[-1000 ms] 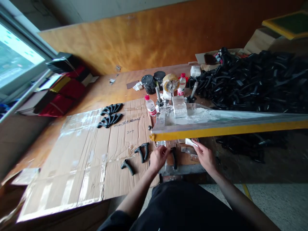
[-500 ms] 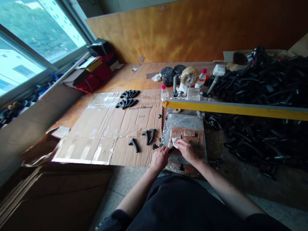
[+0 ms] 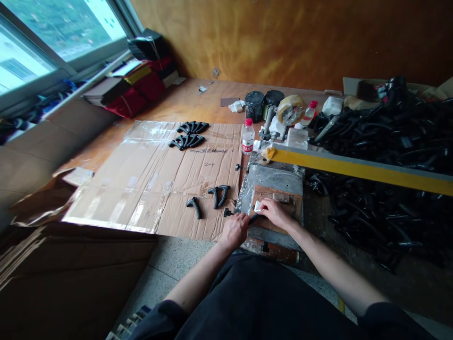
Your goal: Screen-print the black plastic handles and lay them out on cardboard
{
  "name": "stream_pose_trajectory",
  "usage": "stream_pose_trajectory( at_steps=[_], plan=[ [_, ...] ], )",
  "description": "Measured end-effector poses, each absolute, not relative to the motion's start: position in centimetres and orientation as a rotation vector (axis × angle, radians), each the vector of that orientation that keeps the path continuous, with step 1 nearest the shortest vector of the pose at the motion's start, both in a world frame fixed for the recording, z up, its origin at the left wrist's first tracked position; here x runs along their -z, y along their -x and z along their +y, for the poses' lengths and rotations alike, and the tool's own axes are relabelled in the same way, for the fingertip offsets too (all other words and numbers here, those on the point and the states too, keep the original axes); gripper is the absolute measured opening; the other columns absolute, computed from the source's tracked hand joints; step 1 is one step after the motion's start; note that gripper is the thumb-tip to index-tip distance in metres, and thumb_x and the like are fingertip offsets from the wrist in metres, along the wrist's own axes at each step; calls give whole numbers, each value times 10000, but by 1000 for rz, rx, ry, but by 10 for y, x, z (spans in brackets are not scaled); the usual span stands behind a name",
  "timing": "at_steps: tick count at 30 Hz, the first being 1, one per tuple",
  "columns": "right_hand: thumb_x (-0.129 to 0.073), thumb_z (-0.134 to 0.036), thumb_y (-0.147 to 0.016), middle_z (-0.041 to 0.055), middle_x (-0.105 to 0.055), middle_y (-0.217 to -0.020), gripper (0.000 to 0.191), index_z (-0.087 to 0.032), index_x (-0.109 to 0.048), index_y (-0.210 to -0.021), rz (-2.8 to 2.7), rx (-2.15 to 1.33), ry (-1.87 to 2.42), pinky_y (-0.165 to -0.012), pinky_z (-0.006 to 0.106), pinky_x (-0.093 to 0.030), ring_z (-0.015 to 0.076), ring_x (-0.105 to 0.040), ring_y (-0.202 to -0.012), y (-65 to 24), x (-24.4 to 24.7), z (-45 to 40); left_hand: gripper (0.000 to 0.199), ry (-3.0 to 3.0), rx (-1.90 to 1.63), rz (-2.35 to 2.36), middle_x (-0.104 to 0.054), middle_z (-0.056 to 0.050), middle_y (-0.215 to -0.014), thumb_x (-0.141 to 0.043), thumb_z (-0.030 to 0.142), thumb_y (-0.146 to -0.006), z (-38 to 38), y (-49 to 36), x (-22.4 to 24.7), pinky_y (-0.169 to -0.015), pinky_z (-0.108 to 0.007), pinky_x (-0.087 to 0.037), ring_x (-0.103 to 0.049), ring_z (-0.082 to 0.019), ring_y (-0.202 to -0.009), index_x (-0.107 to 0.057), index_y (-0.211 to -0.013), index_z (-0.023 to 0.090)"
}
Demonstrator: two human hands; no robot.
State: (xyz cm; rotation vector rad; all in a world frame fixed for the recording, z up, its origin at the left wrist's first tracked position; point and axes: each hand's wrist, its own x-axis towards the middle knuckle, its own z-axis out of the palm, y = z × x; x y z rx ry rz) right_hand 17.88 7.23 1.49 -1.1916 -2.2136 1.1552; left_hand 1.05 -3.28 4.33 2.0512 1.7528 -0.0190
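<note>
Fingers of the left hand (image 3: 234,232) held a black handle (image 3: 253,218) at their two o'clock; the right hand (image 3: 277,213) pinched a white wad (image 3: 257,207), now brought in beside it; both hands met at one piece.

- A slim black part with a smooth-looking surface (image 3: 254,217) lay about 5 o'clock from the view's centre, over the near-left area of a brown board (image 3: 271,192), slanting from 8 toward 2 o'clock; its ends were hidden.
- A small, crumpled white cloth or tissue (image 3: 258,206) stood bunched at the part's 1 o'clock, just beside it; whether they touched was unclear.
</note>
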Motion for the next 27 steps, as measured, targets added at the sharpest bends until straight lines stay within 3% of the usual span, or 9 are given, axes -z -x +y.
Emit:
stream_pose_trajectory(
  at_steps=[14, 18, 24, 27],
  plan=[
    [-685, -121, -730, -2, -599, -710, 149, -184, -602, -623, -2240, -1154, 1212, -664, 264, -385, 145, -546, -688, -162, -22, 88, 107, -2082, -29, 1743, -644, -61, -951, -529, 236, -891, -33, -8, -38, -789, -307, -447, -602, -202, -921, -622, -934, 206],
    [-660, -206, -758, -4, -612, -710, 157, -187, -575, -626, -2004, -1131, 1273, -674, 264, -404, 141, -546, -684, -154, -33, 105, 105, -2087, -33, 1769, -650, -56, -948, -543, 255, -891, -33, -8, -38, -773, -303, -446, -605, -204, -912, -622, -937, 203],
    [-679, -432, -688, -5, -643, -682, 252, -201, -609, -761, -1234, -1550, 1445, -493, 254, -440, 155, -572, -590, -264, -30, 91, 111, -2022, -74, 1833, -656, -51, -957, -559, 219, -871, -35, -14, -43, -803, -284, -465, -621, -195, -949, -623, -962, 216],
    [-667, -497, -667, 13, -662, -714, 307, -222, -603, -786, -854, -1427, 1467, -505, 301, -506, 188, -616, -634, -338, -23, 99, 128, -2006, -136, 1870, -661, -52, -959, -538, 196, -867, -36, -14, -37, -782, -286, -487, -635, -194, -935, -628, -956, 215]
  ],
)
